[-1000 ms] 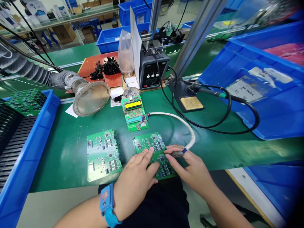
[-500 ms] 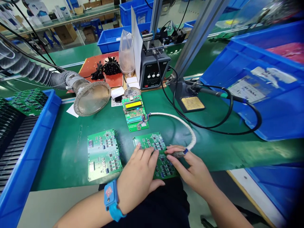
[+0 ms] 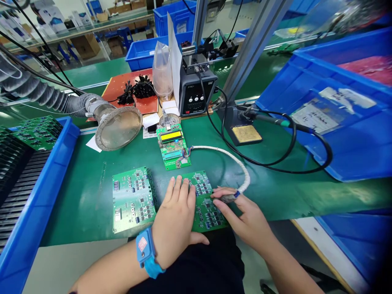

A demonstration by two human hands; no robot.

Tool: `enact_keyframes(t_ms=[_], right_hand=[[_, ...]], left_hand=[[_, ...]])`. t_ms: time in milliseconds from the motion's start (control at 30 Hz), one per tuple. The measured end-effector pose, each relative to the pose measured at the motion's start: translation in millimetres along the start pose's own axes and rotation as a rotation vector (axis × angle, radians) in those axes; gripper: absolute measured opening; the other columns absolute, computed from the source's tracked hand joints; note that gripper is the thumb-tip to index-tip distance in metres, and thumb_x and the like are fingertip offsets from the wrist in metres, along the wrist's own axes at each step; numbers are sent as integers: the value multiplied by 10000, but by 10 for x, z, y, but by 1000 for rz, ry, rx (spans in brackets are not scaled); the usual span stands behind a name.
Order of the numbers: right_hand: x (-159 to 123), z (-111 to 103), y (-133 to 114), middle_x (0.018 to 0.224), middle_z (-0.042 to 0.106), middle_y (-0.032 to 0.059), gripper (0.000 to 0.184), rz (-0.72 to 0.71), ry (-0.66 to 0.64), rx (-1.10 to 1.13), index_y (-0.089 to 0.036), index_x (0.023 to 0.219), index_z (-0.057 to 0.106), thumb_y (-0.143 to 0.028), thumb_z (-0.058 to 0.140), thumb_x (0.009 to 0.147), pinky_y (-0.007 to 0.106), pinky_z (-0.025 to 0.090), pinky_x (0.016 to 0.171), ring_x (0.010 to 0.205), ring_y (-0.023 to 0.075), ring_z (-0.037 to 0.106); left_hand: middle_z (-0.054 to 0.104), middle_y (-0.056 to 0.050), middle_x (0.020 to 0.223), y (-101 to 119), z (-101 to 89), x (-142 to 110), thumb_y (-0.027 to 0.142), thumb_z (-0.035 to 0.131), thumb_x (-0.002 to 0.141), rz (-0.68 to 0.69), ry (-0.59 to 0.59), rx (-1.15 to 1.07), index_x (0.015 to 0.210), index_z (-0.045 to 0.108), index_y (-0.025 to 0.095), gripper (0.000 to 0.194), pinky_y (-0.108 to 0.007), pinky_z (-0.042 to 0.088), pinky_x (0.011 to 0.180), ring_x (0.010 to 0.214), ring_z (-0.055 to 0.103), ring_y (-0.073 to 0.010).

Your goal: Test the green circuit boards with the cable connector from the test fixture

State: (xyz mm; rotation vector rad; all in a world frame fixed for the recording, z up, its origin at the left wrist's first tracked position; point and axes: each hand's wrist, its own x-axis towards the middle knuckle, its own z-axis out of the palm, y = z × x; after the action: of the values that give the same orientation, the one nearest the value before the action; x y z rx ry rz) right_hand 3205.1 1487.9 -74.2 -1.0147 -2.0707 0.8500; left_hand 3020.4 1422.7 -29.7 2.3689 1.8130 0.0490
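Observation:
My left hand [image 3: 174, 216], with a blue wrist strap [image 3: 146, 249], lies with fingers stretched out over the left side of a green circuit board [image 3: 211, 216] at the bench's front edge. My right hand [image 3: 249, 214] grips a grey, taped probe [image 3: 228, 198] on a white sleeved cable [image 3: 237, 159]. The probe's tip is at the board's middle right, partly hidden by the fingers. That cable runs to a small tester board [image 3: 173, 154] with a lit yellow display. Left of my left hand lies a stack of similar circuit boards [image 3: 133, 200].
A fume extractor hood [image 3: 119, 128] hangs at left, above a blue crate of boards [image 3: 65, 143]. Behind stand a soldering station [image 3: 196, 96] and an iron holder with a sponge [image 3: 246, 134]. Black cable loops [image 3: 275, 163] and a blue bin [image 3: 306, 151] occupy the right.
My left hand has shifted slightly left and away from me, its fingers straighter, uncovering more of the board. My right hand keeps the probe at nearly the same spot.

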Motion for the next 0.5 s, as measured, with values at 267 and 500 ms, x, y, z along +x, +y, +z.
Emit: enact_keyframes(t_ms=[267, 500], right_hand=[[-4, 0, -11, 959, 665, 38, 77, 18, 9, 24, -242, 966, 610, -242, 560, 907, 344, 518, 865, 962, 224, 637], [-12, 10, 4, 968, 664, 34, 71, 26, 13, 41, -242, 958, 610, -232, 557, 913, 318, 508, 869, 977, 207, 631]], left_hand=[[211, -282, 1497, -38, 14, 37, 778, 741, 473, -33, -36, 2, 1433, 270, -23, 1335, -480, 321, 1123, 1377, 270, -390], [108, -293, 1512, -42, -12, 52, 767, 738, 516, -65, -106, -17, 1447, 248, -9, 1307, -481, 284, 1131, 1409, 156, -381]])
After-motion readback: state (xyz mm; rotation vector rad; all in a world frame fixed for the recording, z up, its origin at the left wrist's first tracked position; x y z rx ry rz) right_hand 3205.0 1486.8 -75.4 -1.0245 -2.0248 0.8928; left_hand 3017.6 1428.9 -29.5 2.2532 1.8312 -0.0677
